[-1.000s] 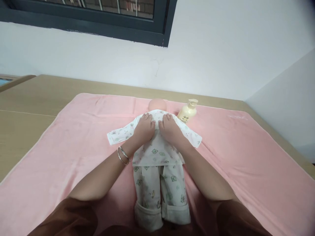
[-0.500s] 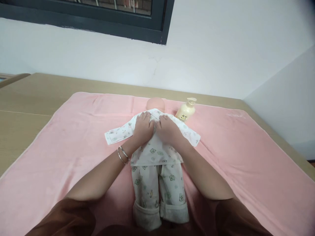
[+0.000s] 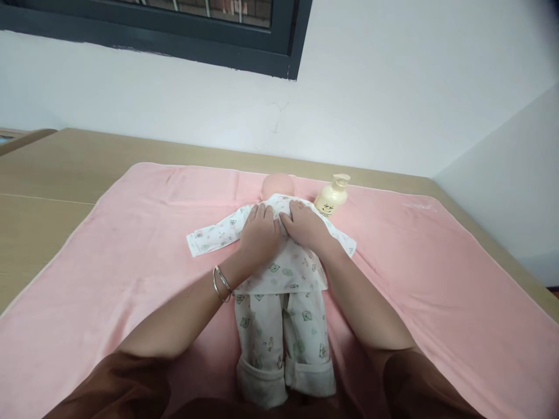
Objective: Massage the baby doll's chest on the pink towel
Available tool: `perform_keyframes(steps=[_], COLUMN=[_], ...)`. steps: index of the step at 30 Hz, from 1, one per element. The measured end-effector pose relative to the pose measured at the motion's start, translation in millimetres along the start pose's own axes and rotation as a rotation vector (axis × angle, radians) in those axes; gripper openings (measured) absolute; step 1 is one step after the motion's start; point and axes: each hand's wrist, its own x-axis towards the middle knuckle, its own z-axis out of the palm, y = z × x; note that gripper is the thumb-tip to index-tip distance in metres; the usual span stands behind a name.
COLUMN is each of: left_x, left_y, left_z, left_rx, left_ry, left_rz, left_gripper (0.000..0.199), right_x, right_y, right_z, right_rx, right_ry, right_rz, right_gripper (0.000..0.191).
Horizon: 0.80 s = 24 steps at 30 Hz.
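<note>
A baby doll (image 3: 278, 185) lies on a pink blanket (image 3: 152, 244) with the back of its bald head showing. It wears a white printed top (image 3: 288, 270) and matching trousers (image 3: 262, 331) with turned-up cuffs. My left hand (image 3: 261, 235) rests flat on the upper back of the top, fingers stretched toward the doll's head. Beside it, my right hand (image 3: 305, 224) lies on the other side of the upper back, fingers extended and thumb pointing inward. Neither hand grips anything. The doll's sleeves spread out to both sides.
A cream pump bottle (image 3: 332, 198) lies tilted on the blanket, right of the doll's head. The blanket covers a wooden table (image 3: 48, 174) that meets a white wall (image 3: 371, 99). A dark window frame (image 3: 244, 52) is set above.
My left hand has shifted slightly right and its thumb has tucked from view. My right hand has slid a little outward and forward. The doll and bottle stay in place.
</note>
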Motion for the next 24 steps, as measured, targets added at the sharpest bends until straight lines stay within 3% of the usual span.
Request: perform_keyframes(steps=[3, 6, 9, 15, 21, 24], left_x=[10.8, 23.4, 22.0, 1.0, 22.1, 22.6], left_y=[-11.8, -19.8, -12.8, 5.9, -13.9, -13.2], left_z=[-0.1, -2.4, -5.1, -5.8, -7.3, -5.1], left_rx=[-0.057, -0.107, -0.110, -0.045, -0.051, -0.061], left_ry=[-0.073, -0.153, -0.145, -0.069, -0.180, -0.172], left_rz=[0.045, -0.039, -0.076, 0.093, 0.004, -0.032], left_gripper=[0.038, 0.038, 0.037, 0.041, 0.040, 0.040], right_x=[-15.8, -26.9, -21.7, 6.2, -19.3, -22.6], right_y=[-12.4, -21.0, -16.8, -0.2, -15.6, -15.7], right_z=[-1.2, 2.1, 3.2, 1.7, -1.0, -2.1], right_rx=[-0.079, -0.126, -0.064, 0.063, 0.081, 0.109], right_ry=[-0.002, 0.045, 0.024, 0.017, -0.017, -0.019], right_rz=[-0.028, -0.082, -0.097, 0.004, 0.026, 0.021], right_gripper=[0.044, 0.048, 0.042, 0.040, 0.036, 0.036])
